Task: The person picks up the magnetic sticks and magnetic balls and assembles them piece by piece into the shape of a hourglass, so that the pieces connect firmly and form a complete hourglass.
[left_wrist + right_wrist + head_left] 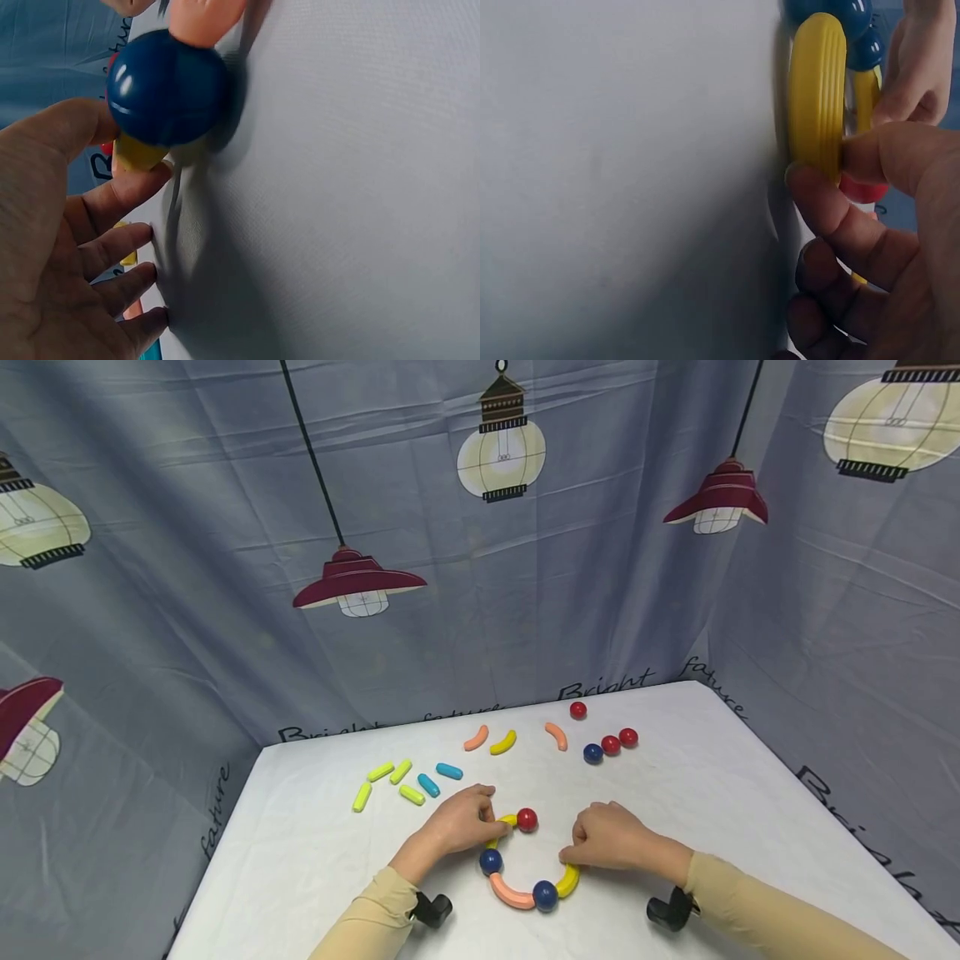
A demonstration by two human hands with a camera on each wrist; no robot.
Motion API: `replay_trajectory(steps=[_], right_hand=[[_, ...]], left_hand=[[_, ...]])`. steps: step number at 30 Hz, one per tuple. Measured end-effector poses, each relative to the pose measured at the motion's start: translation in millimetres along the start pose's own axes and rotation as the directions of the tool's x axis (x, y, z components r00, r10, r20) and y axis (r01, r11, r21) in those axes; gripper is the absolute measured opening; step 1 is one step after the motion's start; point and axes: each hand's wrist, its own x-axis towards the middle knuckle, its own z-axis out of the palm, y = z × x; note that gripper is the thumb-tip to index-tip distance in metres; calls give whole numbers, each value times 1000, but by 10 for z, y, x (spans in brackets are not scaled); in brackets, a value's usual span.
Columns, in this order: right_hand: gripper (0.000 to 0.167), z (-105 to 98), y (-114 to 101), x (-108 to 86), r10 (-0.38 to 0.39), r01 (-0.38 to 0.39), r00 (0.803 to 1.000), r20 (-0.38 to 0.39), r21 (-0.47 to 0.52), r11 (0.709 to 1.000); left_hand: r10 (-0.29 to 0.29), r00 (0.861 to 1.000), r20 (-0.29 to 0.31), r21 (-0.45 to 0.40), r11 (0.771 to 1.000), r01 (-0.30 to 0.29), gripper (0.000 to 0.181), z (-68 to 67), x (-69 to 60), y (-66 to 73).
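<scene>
A curved chain of pieces lies on the white table. It runs from a red ball (527, 820) through a yellow curved rod (508, 819), a dark blue ball (491, 861), an orange curved rod (512, 893) and another blue ball (545, 895) to a second yellow curved rod (568, 881). My left hand (462, 820) pinches the first yellow rod between thumb and index finger, partly hiding it; its other fingers are spread. At the chain's right end, my right hand (611, 837) pinches the second yellow rod (817, 97), whose grooved side shows in the right wrist view.
Several lime sticks (362, 797) and two light blue sticks (449, 771) lie beyond the left hand. Farther back are orange rods (476, 738) and a yellow rod (503, 742). Loose red balls (628, 737) and a blue ball (593, 753) lie back right. Printed curtains (450, 652) surround the table.
</scene>
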Motion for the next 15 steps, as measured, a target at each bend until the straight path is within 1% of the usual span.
replay_trajectory(steps=[4,8,10,12,15], right_hand=[[43,-1,-10,88,-20,17,998,-63,-54,998],[40,15,5,229,-51,40,985,-164,-73,997],[37,30,15,301,-51,39,978,-202,-63,997],[34,49,23,357,-46,39,974,-223,-38,999],[31,66,23,386,-20,21,976,-218,4,1000]], left_hand=[[14,1000,8,22,1000,-15,36,-11,-5,-3],[21,1000,13,27,999,-21,36,-24,-8,-3],[20,1000,9,23,1000,-20,37,-22,-5,-4],[15,1000,1,16,1000,-15,37,-16,-1,1],[6,1000,-11,3,1000,-6,36,4,8,9]])
